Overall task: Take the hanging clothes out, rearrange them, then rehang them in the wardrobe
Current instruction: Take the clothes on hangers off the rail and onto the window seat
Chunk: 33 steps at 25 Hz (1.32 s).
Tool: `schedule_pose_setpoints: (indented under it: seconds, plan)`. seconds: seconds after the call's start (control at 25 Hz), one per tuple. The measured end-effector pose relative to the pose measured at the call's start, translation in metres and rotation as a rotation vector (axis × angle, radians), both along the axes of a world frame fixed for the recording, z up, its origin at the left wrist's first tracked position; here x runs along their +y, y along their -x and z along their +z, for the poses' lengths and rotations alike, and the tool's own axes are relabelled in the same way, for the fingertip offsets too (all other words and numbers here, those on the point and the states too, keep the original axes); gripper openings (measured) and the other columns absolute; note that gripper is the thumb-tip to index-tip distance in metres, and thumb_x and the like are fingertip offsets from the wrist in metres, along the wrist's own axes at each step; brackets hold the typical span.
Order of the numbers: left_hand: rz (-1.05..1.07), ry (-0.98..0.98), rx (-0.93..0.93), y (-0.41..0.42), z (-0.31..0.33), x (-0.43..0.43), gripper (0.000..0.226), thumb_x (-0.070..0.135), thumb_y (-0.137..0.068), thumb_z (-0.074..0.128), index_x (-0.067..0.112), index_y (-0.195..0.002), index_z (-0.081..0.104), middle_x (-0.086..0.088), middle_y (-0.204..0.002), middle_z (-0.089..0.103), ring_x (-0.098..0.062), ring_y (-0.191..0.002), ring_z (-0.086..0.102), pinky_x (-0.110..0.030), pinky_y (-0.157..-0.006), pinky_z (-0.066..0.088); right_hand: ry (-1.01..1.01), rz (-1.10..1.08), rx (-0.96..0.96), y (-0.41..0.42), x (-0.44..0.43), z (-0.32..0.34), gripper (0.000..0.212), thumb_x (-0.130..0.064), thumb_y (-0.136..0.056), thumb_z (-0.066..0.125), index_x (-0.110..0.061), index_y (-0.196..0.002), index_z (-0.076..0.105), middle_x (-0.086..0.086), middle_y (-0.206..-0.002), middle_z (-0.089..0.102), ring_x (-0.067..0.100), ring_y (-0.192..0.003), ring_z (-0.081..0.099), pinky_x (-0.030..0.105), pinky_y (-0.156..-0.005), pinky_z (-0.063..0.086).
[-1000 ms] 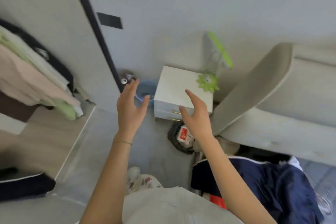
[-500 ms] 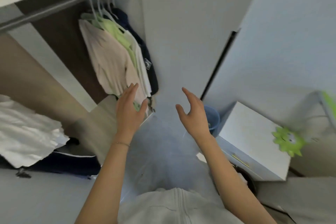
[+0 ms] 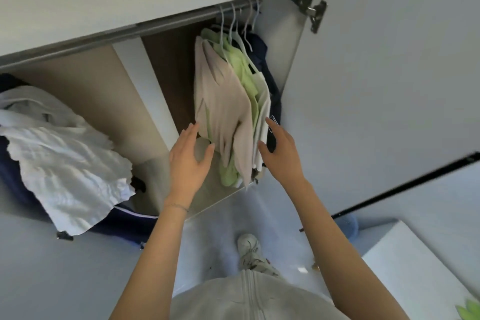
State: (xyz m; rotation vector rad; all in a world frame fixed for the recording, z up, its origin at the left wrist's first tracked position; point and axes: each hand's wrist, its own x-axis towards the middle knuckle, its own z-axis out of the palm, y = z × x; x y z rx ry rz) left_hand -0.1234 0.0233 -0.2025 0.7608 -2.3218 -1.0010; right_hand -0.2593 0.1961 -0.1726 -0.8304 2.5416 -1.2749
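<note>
Several garments hang on pale hangers (image 3: 235, 31) from the wardrobe rail (image 3: 166, 24): a beige top (image 3: 223, 106) in front, a light green one (image 3: 246, 78) behind it, a white one (image 3: 265, 109) and a dark navy one (image 3: 270, 75) at the right. My left hand (image 3: 188, 161) is open at the left lower edge of the beige top, fingertips near the cloth. My right hand (image 3: 281, 148) is open at the right side of the bundle, fingers by the white and navy garments. Neither hand holds anything.
The wardrobe door (image 3: 384, 73) stands open on the right with its hinge (image 3: 310, 9). A crumpled white cloth (image 3: 65, 163) lies over dark navy fabric (image 3: 124, 223) at the left. A white nightstand (image 3: 420, 267) is at the lower right. My foot (image 3: 250, 249) stands on the pale floor.
My view swung from the nightstand and bed to the open wardrobe. Both hands rose and reached forward, now flanking the hanging bundle of clothes.
</note>
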Motion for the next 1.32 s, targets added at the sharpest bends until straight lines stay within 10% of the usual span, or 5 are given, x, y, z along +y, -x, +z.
schedule_pose_setpoints:
  seconds: [0.6, 0.92, 1.32]
  plan:
    - [0.315, -0.106, -0.011, 0.076, -0.006, -0.036, 0.057, 0.038, -0.096, 0.057, 0.024, -0.148, 0.038, 0.003, -0.153, 0.040, -0.015, -0.141, 0.037, -0.030, -0.115, 0.029, -0.181, 0.269, -0.121, 0.138, -0.135, -0.038, 0.059, -0.021, -0.097, 0.051, -0.008, -0.149, 0.027, 0.011, -0.148, 0.040, 0.026, -0.135, 0.040, 0.036, -0.113, 0.034]
    - [0.375, -0.085, -0.024, 0.051, -0.009, -0.069, 0.056, 0.036, -0.095, 0.057, 0.020, -0.147, 0.041, -0.001, -0.151, 0.043, -0.020, -0.140, 0.039, -0.040, -0.116, 0.032, -0.186, 0.158, -0.012, 0.140, -0.190, -0.041, 0.032, -0.031, -0.100, 0.046, -0.006, -0.081, 0.048, 0.013, -0.077, 0.058, 0.028, -0.071, 0.058, 0.036, -0.063, 0.048]
    - [0.399, -0.016, -0.038, 0.016, -0.008, -0.108, 0.054, 0.036, -0.096, 0.057, 0.020, -0.146, 0.043, -0.001, -0.151, 0.043, -0.020, -0.140, 0.039, -0.041, -0.115, 0.033, -0.013, 0.125, 0.238, 0.104, -0.192, -0.030, 0.034, -0.017, -0.098, 0.050, -0.011, -0.066, 0.040, -0.008, -0.049, 0.033, 0.008, -0.042, 0.031, 0.024, -0.042, 0.018]
